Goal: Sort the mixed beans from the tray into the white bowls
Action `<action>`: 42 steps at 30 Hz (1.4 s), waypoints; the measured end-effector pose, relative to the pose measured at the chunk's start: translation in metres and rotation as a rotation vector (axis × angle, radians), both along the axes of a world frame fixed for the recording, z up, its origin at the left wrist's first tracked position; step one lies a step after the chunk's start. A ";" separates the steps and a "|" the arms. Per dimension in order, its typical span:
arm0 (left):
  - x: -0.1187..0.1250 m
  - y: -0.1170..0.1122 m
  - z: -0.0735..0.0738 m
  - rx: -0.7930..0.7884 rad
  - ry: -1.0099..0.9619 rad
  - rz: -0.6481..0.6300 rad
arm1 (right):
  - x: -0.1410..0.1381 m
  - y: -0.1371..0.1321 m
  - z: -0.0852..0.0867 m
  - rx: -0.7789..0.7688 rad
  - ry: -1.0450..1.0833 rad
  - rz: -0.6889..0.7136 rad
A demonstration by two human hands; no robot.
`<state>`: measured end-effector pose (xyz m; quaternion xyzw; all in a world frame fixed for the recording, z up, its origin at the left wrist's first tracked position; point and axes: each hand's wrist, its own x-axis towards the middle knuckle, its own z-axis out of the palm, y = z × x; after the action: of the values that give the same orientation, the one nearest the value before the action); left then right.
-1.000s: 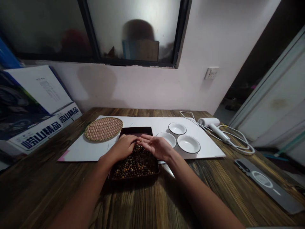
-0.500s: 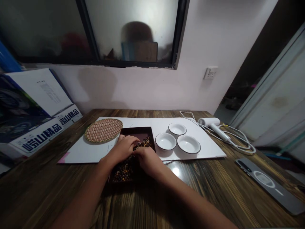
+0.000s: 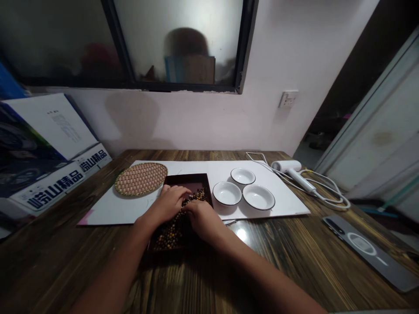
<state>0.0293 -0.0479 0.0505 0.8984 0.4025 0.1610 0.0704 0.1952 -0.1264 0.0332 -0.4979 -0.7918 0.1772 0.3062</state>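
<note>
Speckled beads [image 3: 166, 237] heap in a dark tray [image 3: 188, 177] — left hand [image 3: 166, 205], right hand [image 3: 203, 219] curled over them, grips unclear.

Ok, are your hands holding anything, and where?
Cannot tell: the left hand and right hand curl among the beads in the tray, hiding anything gripped.

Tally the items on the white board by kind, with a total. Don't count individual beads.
White bowls: 3
Round woven mat: 1
Dark tray, partly on the board: 1
Total: 5, not counting the beads in the tray
</note>
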 end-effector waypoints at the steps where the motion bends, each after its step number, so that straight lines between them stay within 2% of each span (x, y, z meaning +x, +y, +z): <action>1: 0.000 0.000 0.000 -0.003 -0.001 -0.001 | 0.000 0.001 -0.001 0.016 0.019 -0.010; 5: -0.001 0.002 -0.001 -0.020 -0.007 -0.005 | 0.010 0.007 0.004 0.126 0.122 -0.057; 8: -0.002 0.003 -0.003 -0.018 -0.018 -0.011 | 0.030 0.013 0.014 0.199 0.100 -0.173; 11: -0.002 0.003 -0.004 -0.012 -0.026 -0.016 | 0.055 0.020 0.021 0.135 -0.038 -0.368; 14: -0.002 0.003 -0.004 -0.010 -0.010 -0.012 | 0.073 0.025 0.020 0.042 -0.139 -0.484; 20: -0.002 0.003 -0.004 -0.003 0.000 -0.013 | 0.079 0.027 0.011 -0.027 -0.215 -0.566; 26: -0.002 0.001 -0.002 0.007 0.017 0.000 | 0.075 0.022 0.018 -0.031 -0.273 -0.616; 28: -0.002 0.002 -0.002 0.016 0.013 0.016 | 0.072 0.020 0.019 -0.004 -0.288 -0.604; 30: -0.003 0.002 -0.005 0.013 -0.031 0.032 | 0.067 0.019 0.018 0.061 -0.245 -0.534; 34: -0.003 0.004 -0.008 0.022 -0.092 0.057 | 0.052 0.018 0.011 0.199 0.022 -0.251; 37: -0.003 0.004 -0.009 0.020 -0.113 0.074 | 0.042 0.017 0.007 0.203 0.169 -0.051; 39: -0.004 0.005 -0.009 0.023 -0.121 0.097 | 0.041 0.018 0.006 0.195 0.261 -0.017; 42: -0.003 0.005 -0.009 0.035 -0.100 0.123 | 0.044 0.023 0.003 0.202 0.341 -0.080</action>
<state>0.0259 -0.0424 0.0414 0.8640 0.4498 0.2167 0.0650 0.2389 -0.1034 0.0357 -0.4585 -0.7218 0.1663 0.4911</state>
